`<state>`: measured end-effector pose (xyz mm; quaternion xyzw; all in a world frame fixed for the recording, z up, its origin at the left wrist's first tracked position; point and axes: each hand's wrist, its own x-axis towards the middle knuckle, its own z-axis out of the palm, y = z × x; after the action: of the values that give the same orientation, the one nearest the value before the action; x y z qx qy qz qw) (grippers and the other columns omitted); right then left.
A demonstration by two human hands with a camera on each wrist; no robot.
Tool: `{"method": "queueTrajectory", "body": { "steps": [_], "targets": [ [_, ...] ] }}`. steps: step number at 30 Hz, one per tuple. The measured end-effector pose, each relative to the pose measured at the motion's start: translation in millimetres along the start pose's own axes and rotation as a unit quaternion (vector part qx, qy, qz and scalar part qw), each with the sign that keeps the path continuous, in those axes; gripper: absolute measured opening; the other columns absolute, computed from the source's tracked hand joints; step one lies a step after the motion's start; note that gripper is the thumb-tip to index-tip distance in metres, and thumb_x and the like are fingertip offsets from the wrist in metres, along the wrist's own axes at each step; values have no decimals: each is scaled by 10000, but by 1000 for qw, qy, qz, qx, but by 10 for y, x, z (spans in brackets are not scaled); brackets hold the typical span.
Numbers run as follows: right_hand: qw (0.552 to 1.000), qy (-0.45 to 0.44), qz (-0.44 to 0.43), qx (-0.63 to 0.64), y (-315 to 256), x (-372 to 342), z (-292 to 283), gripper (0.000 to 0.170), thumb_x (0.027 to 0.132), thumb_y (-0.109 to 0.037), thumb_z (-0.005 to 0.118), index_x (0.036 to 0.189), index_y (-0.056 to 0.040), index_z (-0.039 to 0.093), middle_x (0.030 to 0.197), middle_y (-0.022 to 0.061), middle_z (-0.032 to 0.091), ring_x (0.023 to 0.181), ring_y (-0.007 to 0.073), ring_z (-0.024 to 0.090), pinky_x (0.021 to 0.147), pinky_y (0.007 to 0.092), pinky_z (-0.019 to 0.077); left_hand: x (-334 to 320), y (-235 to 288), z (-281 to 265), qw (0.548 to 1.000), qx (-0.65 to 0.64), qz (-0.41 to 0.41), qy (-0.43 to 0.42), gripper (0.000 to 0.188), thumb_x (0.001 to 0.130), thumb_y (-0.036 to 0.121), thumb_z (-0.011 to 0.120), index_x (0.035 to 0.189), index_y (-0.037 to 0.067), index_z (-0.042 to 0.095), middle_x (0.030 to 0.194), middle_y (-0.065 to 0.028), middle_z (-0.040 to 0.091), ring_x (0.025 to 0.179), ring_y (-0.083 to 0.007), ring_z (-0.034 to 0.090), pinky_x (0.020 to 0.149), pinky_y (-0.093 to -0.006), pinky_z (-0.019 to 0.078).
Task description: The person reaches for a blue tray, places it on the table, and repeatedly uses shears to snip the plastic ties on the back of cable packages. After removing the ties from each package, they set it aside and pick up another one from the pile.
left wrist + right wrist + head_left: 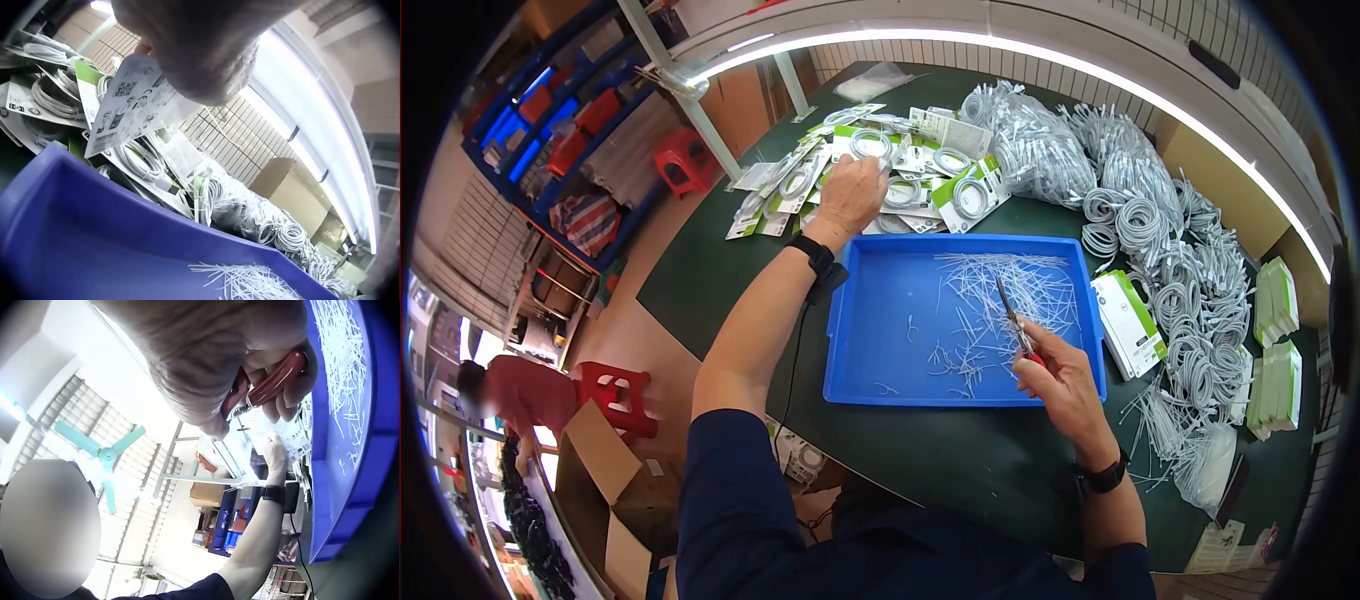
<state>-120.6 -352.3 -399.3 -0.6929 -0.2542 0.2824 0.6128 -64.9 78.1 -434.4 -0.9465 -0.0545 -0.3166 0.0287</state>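
Observation:
My left hand (855, 195) is over the pile of carded cables (800, 180) behind the tray. It grips a white and green cable card (125, 109), tilted with its printed back and QR code showing in the left wrist view; most of the fingers are hidden there. My right hand (1060, 385) holds red-handled scissors (1025, 345) over the right side of the blue tray (870, 390), the slim dark blades pointing away from me. Their red handles (278, 378) lie within the curled fingers in the right wrist view. Thin white ties (1020, 290) lie scattered in the tray.
Bagged coiled cables (1030, 140) and loose coils (1200, 310) fill the right side of the green table (880, 450). A flat card (1128, 322) sits beside the tray. Stacked cards (1275, 390) stand far right. A lit bar (960, 38) crosses overhead at the back.

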Motion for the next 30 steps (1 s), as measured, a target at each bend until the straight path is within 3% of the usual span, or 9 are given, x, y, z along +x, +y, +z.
{"method": "queueTrajectory", "body": {
  "steps": [5,6,9,12,15,19,23,26,30],
  "targets": [
    [996,8,-73,-57,74,-73,11,612,920,-184,734,1484,-12,569,932,52,660,837,137,605,761,317,500,-35,337,-623,961,-176,-194,86,273,940,206,625,1081,-22,673,888,-258,707,877,-421,692,794,-484,565],
    [991,13,-98,-86,67,-100,22,625,917,-181,736,1492,-14,558,945,71,665,837,152,611,763,326,502,-108,433,-716,926,-281,-230,104,276,986,162,588,1164,-36,661,959,-222,734,883,-332,730,811,-411,583],
    [969,29,-165,-180,-10,-188,41,664,905,-170,744,1512,-18,525,985,126,670,833,206,624,772,352,509,-415,909,-981,699,-637,-302,123,297,1031,144,559,1257,-39,617,1065,-157,726,911,-227,731,831,-353,589],
    [951,26,-166,-261,-93,-322,94,721,871,-158,778,1519,-27,490,984,160,635,806,302,622,775,386,523,-823,1425,-1286,576,-742,-335,75,311,1053,125,544,1313,-44,563,1199,-132,684,980,-178,717,871,-335,591],
    [947,33,-130,-290,-154,-438,139,705,868,-178,798,1498,-33,516,1002,158,636,808,299,629,767,401,525,-1164,1735,-1337,540,-766,-346,39,349,1049,128,561,1348,-48,523,1236,-154,665,1048,-200,709,920,-344,588],
    [919,61,-191,-341,-46,-465,113,689,868,-217,814,1474,-43,538,1040,175,643,865,342,641,778,431,527,-1385,1939,-1428,517,-775,-363,30,346,1060,114,549,1363,-47,505,1254,-160,658,1085,-199,698,955,-352,578],
    [909,69,-178,-371,-16,-500,134,677,877,-252,804,1469,-47,544,1032,186,632,887,375,632,787,458,529,-1434,2047,-1468,524,-778,-345,36,360,1070,123,540,1388,-40,492,1299,-161,641,1124,-192,674,976,-354,560],
    [906,72,-159,-386,-32,-536,161,675,876,-260,806,1466,-54,551,1029,184,628,896,362,633,784,454,532,-1458,2113,-1440,568,-755,-326,27,402,1071,131,517,1423,-51,449,1312,-218,627,1125,-274,707,944,-396,611],
    [871,114,-203,-433,38,-571,190,682,874,-269,811,1466,-48,555,1014,171,620,898,337,632,771,439,535,-1492,2204,-1384,562,-762,-321,19,409,1077,141,503,1442,-33,437,1325,-211,621,1140,-263,699,949,-387,604]
  ]
}}
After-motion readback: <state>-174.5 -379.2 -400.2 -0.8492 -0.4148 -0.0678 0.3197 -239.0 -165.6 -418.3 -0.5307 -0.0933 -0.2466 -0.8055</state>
